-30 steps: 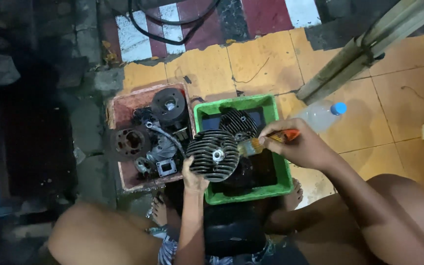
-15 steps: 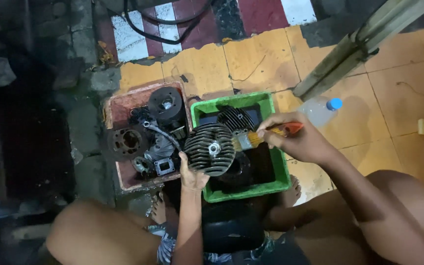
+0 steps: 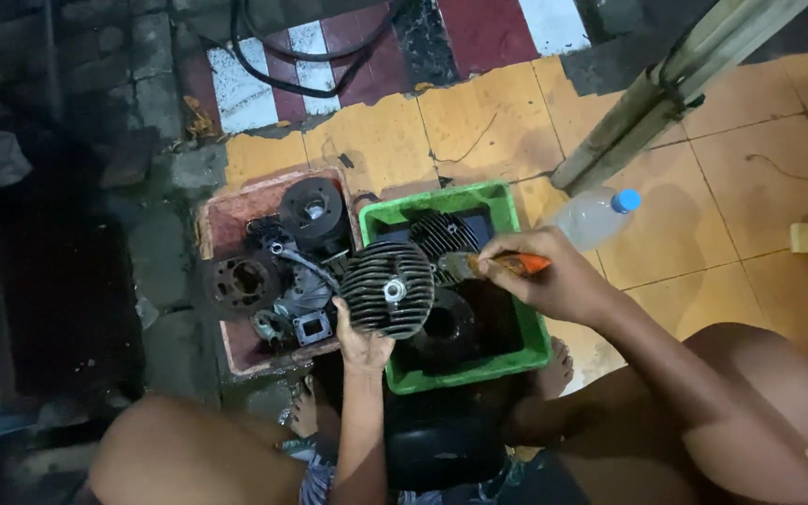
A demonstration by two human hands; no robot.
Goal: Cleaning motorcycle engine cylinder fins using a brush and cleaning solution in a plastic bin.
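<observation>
Green tub (image 3: pixel 516 351), left hand (image 3: pixel 362 344) gripping finned cylinder head (image 3: pixel 387 290), right hand (image 3: pixel 554 281) gripping brush (image 3: pixel 493 265) beside it

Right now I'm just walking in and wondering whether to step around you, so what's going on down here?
A person squats on the tiled floor over a green tub. The left hand holds up a round finned engine part at the tub's edge. The right hand holds an orange-handled brush, bristles close to the fins. More finned parts lie in the tub. A red tray to the left holds other dark engine pieces, and a plastic bottle lies beside the tub.
</observation>
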